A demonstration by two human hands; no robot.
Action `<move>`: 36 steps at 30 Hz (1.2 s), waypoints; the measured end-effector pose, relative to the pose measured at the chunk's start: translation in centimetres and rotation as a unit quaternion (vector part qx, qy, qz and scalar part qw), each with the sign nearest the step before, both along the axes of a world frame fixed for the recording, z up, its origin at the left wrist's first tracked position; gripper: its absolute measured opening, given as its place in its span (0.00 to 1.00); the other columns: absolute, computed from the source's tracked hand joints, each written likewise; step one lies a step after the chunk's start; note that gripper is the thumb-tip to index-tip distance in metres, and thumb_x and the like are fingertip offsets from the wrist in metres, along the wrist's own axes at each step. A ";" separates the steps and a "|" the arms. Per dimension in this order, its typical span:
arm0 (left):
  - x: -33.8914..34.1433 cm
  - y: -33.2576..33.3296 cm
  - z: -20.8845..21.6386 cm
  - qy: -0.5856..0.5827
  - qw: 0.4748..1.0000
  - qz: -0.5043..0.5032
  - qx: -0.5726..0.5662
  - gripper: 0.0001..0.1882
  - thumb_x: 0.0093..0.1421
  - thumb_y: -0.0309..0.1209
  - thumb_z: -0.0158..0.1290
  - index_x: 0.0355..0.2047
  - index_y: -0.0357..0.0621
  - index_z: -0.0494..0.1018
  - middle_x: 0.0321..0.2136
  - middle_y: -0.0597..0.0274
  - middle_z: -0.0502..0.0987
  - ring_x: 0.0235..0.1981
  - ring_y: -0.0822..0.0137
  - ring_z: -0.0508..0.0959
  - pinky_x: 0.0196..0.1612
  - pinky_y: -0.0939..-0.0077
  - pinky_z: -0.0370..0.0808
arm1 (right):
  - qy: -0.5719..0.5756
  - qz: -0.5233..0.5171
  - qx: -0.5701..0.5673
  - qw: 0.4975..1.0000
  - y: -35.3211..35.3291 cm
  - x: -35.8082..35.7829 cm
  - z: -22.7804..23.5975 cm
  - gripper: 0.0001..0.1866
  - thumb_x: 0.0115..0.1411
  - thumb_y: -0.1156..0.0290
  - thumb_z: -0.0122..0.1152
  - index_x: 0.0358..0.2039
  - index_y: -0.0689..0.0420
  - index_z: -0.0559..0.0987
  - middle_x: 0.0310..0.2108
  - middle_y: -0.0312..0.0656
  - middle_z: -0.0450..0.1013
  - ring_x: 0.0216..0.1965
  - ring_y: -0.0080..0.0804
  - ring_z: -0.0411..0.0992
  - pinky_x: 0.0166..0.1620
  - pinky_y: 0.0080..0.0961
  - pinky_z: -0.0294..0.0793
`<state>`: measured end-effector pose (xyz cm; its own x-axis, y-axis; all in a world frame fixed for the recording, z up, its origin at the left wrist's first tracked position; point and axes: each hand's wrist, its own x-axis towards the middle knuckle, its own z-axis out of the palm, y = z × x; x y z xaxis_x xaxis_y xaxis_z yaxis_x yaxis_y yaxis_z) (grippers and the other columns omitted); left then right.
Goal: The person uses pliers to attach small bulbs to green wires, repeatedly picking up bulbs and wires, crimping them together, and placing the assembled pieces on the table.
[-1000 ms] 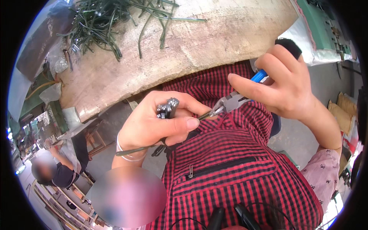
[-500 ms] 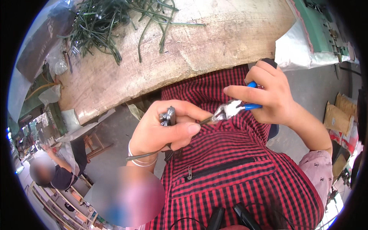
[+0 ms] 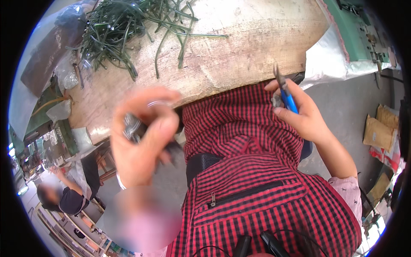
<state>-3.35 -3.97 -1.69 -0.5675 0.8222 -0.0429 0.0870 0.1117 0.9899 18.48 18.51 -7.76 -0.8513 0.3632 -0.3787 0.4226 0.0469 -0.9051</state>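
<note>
A worn, pale-brown wooden tabletop (image 3: 252, 53) is positioned across the upper area. A green panel with dark metal fittings (image 3: 355, 43) is located at upper right. A plain grey floor (image 3: 332, 109) is exposed below, where brown, box-shaped packages (image 3: 379, 132) are placed. Bright white light (image 3: 373, 234) is seen at the lower-right rim.

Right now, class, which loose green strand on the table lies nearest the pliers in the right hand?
The nearly level strand: its tip reaches farthest right, on the side of the pliers. Neighbouring strands end farther left, several bending toward the table's near edge.
</note>
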 end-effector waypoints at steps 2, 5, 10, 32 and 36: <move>-3.9 2.5 -1.4 0.396 0.917 -0.002 -0.044 0.15 0.56 0.24 0.56 0.45 0.46 0.77 0.28 0.62 0.81 0.23 0.70 0.79 0.24 0.76 0.73 | 0.010 0.012 0.016 1.000 -0.8 0.4 -0.2 0.22 0.55 0.76 0.59 0.53 0.56 0.73 0.34 0.33 0.67 0.34 0.21 0.66 0.40 0.23 0.69; -8.8 6.5 -3.5 0.652 0.734 -0.144 -0.127 0.21 0.47 0.19 0.56 0.41 0.56 0.80 0.31 0.64 0.82 0.26 0.65 0.80 0.26 0.74 0.75 | -0.020 0.068 -0.009 0.997 -1.8 -0.2 0.3 0.24 0.54 0.81 0.58 0.53 0.57 0.73 0.34 0.32 0.67 0.38 0.19 0.67 0.45 0.20 0.67; -9.8 8.3 -4.7 0.629 0.761 -0.156 -0.034 0.22 0.45 0.17 0.56 0.40 0.53 0.81 0.31 0.67 0.82 0.27 0.68 0.80 0.29 0.78 0.77 | 0.021 0.052 0.004 0.998 -2.6 1.4 -0.4 0.26 0.53 0.79 0.59 0.55 0.58 0.72 0.35 0.37 0.69 0.37 0.24 0.69 0.44 0.23 0.70; 4.7 1.0 -1.5 -0.317 0.945 0.077 -0.017 0.18 0.60 0.22 0.54 0.51 0.31 0.73 0.16 0.64 0.74 0.14 0.79 0.69 0.14 0.87 0.58 | 0.094 0.140 0.425 0.889 -2.0 -3.5 5.1 0.35 0.42 0.76 0.68 0.56 0.47 0.78 0.32 0.42 0.67 0.34 0.40 0.67 0.36 0.34 0.67; 4.2 0.9 -1.1 -0.290 0.953 0.067 -0.061 0.17 0.59 0.22 0.54 0.50 0.31 0.74 0.16 0.66 0.73 0.13 0.80 0.68 0.14 0.86 0.57 | 0.070 0.148 0.472 0.866 -2.9 -3.4 6.3 0.35 0.42 0.76 0.67 0.55 0.43 0.79 0.32 0.41 0.66 0.34 0.40 0.67 0.35 0.35 0.67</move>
<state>0.90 -3.05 -2.74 -0.5187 0.7123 -0.4729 -0.4947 0.2011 0.8455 15.07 15.64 -1.47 -0.9737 0.2125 0.0828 0.1544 0.8814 -0.4464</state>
